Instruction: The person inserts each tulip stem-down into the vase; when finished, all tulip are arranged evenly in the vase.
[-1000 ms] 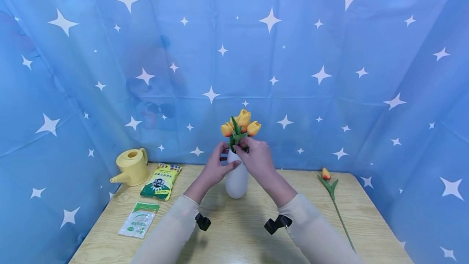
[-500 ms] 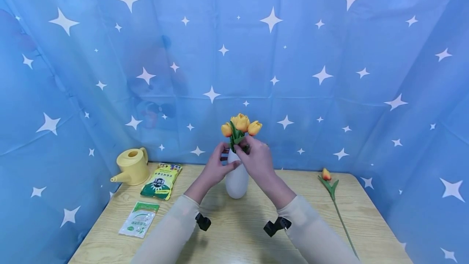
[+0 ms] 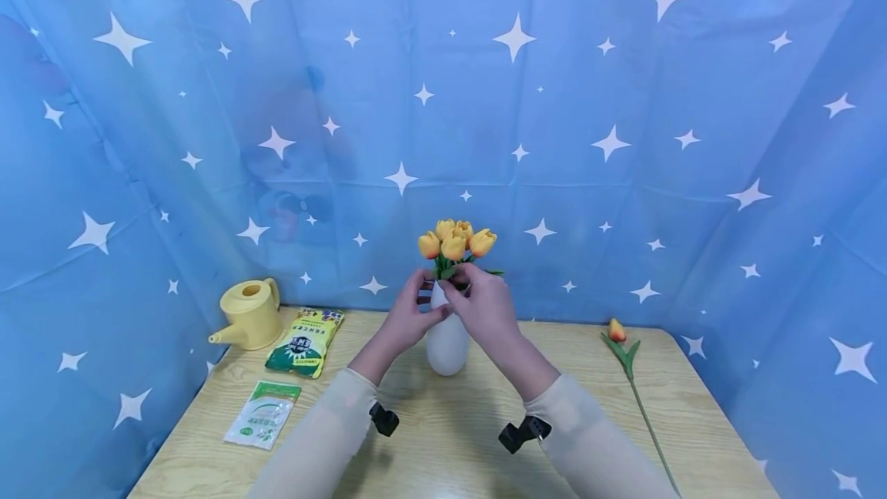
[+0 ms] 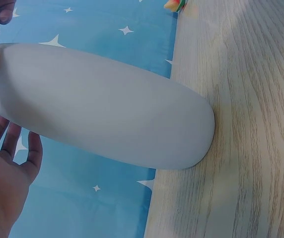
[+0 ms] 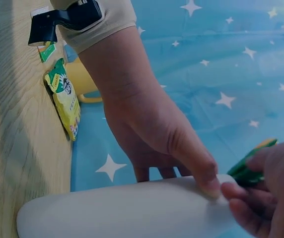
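A white vase point(image 3: 447, 345) stands upright on the table, holding a bunch of yellow-orange tulips point(image 3: 453, 243) with green leaves. My left hand point(image 3: 404, 316) grips the vase near its neck, thumb on the near side and fingers around the far side; the left wrist view shows the smooth vase body point(image 4: 107, 106) down to its base. At the mouth, my right hand point(image 3: 487, 300) pinches the stem of one tulip low among the leaves. In the right wrist view the right fingers point(image 5: 251, 198) lie right at the rim, beside green leaves point(image 5: 248, 166). The stem ends are hidden inside the vase.
One more tulip point(image 3: 640, 399) lies on the right of the wooden table point(image 3: 443, 445). At the left are a yellow watering can point(image 3: 251, 322), a yellow-green bag point(image 3: 305, 343) and a small white-green packet point(image 3: 263, 414). A blue star-patterned curtain point(image 3: 457, 137) hangs behind the table.
The tulip in my right hand has sunk deeper into the vase, its bloom dropping from the top of the bunch to the front. My left hand and the vase have stayed put.
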Available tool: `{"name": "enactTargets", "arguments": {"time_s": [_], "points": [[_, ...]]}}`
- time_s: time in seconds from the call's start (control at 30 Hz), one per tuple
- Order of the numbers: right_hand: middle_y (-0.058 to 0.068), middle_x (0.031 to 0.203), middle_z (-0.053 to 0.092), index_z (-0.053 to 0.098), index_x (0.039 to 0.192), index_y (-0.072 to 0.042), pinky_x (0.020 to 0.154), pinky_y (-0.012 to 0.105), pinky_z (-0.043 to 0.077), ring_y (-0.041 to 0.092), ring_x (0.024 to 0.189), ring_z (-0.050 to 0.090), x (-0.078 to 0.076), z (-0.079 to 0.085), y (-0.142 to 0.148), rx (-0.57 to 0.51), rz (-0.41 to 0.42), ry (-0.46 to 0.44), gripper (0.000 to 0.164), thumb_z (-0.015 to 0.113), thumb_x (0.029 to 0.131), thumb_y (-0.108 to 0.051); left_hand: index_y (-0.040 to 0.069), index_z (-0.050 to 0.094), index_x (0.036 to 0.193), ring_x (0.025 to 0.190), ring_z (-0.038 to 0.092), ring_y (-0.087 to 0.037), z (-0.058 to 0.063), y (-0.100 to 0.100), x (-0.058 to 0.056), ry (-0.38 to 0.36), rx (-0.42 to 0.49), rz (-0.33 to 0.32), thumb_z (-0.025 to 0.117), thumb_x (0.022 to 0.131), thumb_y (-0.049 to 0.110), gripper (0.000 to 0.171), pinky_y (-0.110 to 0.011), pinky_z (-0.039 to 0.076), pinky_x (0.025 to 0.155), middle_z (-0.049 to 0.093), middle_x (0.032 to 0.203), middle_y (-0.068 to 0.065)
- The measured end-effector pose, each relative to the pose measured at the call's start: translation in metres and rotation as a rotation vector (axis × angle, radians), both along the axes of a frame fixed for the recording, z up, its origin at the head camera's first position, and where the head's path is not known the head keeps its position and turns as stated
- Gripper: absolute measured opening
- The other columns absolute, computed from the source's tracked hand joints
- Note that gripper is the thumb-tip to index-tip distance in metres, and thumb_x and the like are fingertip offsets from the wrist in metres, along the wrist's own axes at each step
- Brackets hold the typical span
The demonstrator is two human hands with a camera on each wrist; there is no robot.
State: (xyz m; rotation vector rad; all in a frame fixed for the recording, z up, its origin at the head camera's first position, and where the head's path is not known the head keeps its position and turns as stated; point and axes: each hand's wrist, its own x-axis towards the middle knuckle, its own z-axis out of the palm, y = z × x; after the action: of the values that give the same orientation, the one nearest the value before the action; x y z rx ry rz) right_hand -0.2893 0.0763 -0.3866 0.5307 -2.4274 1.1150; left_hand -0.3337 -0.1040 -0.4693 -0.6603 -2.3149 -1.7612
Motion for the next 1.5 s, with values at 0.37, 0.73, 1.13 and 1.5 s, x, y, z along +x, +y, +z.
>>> {"name": "enactTargets", "arguments": {"time_s": [0.37, 0.73, 1.13, 1.5], "points": [[0.003, 0.102, 0.081, 0.081, 0.113, -0.011, 0.059, 0.03, 0.06, 0.01, 0.071, 0.071, 0.0, -0.005, -0.002, -0.055, 0.01, 0.033, 0.01, 0.08, 0.104, -0.016, 0.017, 0.054, 0.141, 0.131, 0.06, -0.035, -0.001, 0.0, -0.001, 0.021, 0.002, -0.011, 0.082, 0.102, 0.035, 0.051, -0.062, 0.054, 0.108, 0.059, 0.139, -0.008], [0.008, 0.109, 0.079, 0.078, 0.129, -0.009, 0.057, 0.029, 0.061, 0.009, 0.061, 0.069, 0.003, -0.004, 0.0, -0.031, 0.028, -0.042, 0.026, 0.081, 0.104, -0.016, 0.019, 0.052, 0.145, 0.132, 0.06, -0.035, 0.001, 0.0, 0.0, 0.002, -0.01, 0.005, 0.08, 0.101, 0.033, 0.054, -0.061, 0.056, 0.107, 0.057, 0.141, -0.007], [0.009, 0.126, 0.079, 0.075, 0.134, -0.006, 0.053, 0.029, 0.057, 0.015, 0.061, 0.069, 0.017, -0.017, 0.017, -0.168, 0.066, 0.049, 0.031, 0.08, 0.104, -0.011, 0.019, 0.052, 0.141, 0.13, 0.063, -0.032, 0.001, 0.001, 0.002, -0.005, 0.004, -0.006, 0.083, 0.101, 0.042, 0.056, -0.063, 0.055, 0.107, 0.059, 0.139, -0.007], [0.002, 0.105, 0.076, 0.076, 0.123, -0.013, 0.052, 0.03, 0.058, 0.014, 0.063, 0.07, 0.042, -0.03, 0.067, -0.175, 0.003, 0.03, 0.021, 0.082, 0.102, -0.01, 0.018, 0.051, 0.141, 0.131, 0.061, -0.039, 0.001, 0.001, 0.002, -0.029, -0.015, 0.012, 0.084, 0.1, 0.045, 0.06, -0.06, 0.056, 0.107, 0.059, 0.14, -0.008]]}}
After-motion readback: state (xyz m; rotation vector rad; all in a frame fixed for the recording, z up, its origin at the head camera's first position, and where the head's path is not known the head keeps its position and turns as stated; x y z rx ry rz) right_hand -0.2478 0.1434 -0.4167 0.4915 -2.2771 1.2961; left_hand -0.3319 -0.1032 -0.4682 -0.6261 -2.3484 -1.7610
